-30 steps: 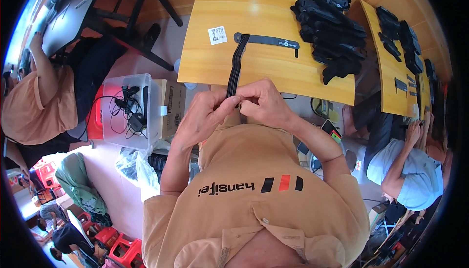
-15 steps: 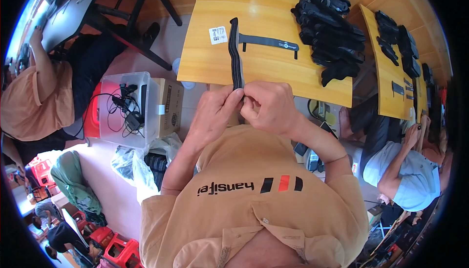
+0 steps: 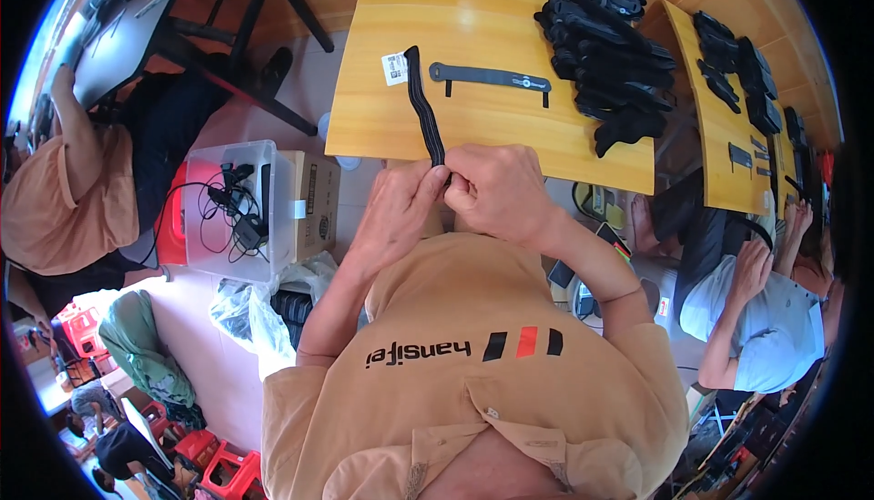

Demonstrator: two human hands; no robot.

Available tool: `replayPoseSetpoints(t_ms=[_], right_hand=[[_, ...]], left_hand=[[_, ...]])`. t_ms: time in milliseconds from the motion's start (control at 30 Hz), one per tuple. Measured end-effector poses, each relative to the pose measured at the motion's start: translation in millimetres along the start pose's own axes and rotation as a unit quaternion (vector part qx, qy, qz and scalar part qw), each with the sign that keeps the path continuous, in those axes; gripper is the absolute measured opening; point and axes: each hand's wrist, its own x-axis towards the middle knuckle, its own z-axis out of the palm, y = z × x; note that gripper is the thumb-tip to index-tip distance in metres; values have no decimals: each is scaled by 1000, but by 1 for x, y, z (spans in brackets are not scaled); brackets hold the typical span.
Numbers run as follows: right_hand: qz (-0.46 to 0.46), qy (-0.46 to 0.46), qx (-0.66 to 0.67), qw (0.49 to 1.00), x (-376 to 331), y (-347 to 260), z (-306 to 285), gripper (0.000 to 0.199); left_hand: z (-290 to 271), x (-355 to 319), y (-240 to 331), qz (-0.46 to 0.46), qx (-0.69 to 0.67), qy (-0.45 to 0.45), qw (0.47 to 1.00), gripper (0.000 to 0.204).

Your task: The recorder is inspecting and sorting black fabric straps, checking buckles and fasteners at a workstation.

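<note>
Yellow wood table [image 3: 482, 127], black strap [image 3: 424, 104] w/ white tag [image 3: 393, 68], flat strap [image 3: 489, 76], strap pile [image 3: 596, 35]

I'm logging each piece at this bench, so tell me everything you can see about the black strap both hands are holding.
The strap is a long, narrow black band, ribbed along its length, looking like woven elastic or rubber. It lies on the yellow wooden table, running from beside a small white label down to the near edge. Its near end is pinched between the left hand and right hand, hiding that tip. A flat dark strap lies apart to its right.
</note>
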Motion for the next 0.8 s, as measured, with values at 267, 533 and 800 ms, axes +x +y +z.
replayPoseSetpoints(t_ms=[267,533,800], right_hand=[[134,-143,431,881,1,19,-9,11],[174,-130,500,838,0,16,-6,12],[142,-107,503,846,0,17,-6,13]], left_hand=[[-8,-5,-21,-70,-239,-144,958,38],[2,-3,-8,-77,-221,-63,970,38],[-2,-3,-4,-43,-190,-68,978,36]])
